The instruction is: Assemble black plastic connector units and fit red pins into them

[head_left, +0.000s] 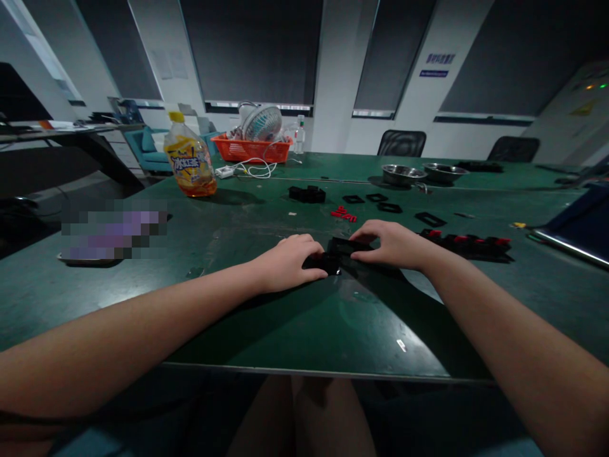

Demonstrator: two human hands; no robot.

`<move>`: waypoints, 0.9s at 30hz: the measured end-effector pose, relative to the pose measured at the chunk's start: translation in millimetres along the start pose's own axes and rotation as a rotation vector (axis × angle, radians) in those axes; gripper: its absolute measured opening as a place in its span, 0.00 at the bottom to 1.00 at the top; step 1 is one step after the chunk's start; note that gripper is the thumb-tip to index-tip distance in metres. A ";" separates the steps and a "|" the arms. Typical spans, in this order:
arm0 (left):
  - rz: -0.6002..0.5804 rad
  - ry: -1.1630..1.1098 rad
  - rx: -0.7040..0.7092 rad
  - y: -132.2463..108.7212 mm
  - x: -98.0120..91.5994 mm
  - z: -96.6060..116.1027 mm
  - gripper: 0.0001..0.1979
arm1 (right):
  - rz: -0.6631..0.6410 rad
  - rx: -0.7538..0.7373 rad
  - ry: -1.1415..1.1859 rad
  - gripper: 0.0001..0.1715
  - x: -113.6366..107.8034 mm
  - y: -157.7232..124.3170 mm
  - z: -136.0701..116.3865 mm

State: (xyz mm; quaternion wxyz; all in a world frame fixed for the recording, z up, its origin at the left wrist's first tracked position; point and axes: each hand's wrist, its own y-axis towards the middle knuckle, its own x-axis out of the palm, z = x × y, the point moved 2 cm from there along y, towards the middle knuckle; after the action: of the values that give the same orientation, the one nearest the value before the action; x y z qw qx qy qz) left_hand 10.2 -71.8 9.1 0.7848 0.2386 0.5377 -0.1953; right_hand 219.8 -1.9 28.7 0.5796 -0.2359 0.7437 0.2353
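My left hand (pixel 292 263) is closed around a black plastic part (pixel 332 263) low over the green table. My right hand (pixel 387 245) pinches another black plastic part (pixel 343 245) between thumb and fingers. The two parts meet or overlap in front of me; whether they are joined I cannot tell. Beyond the hands lies a small heap of red plastic pieces (pixel 343 214). Several flat black frames (pixel 389 207) are spread behind my right hand. A row of black parts with red pieces on them (pixel 469 245) lies beside my right forearm.
A black block-like stack (pixel 307 193) sits farther back. On the left stand a tea bottle (pixel 189 158) and a blurred-out flat object (pixel 114 238). An orange basket (pixel 252 150) holds a fan. Metal bowls (pixel 403 175) stand at the back right, a dark blue object (pixel 578 219) at the right edge.
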 end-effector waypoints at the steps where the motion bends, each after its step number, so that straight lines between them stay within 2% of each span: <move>1: 0.001 -0.002 0.003 0.0 0.1 -0.1 0.17 | -0.001 -0.002 0.001 0.22 0.4 0.2 0.4; 27: -0.017 0.009 -0.006 -0.9 -1.1 -0.9 0.18 | -0.009 -0.005 0.045 0.25 3.0 0.9 6.0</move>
State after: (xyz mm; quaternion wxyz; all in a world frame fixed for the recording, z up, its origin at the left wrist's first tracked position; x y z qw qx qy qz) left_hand 8.7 -71.9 9.7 0.7813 0.2324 0.5439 -0.1990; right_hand 223.1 2.3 24.5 0.5630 -0.2458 0.7551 0.2290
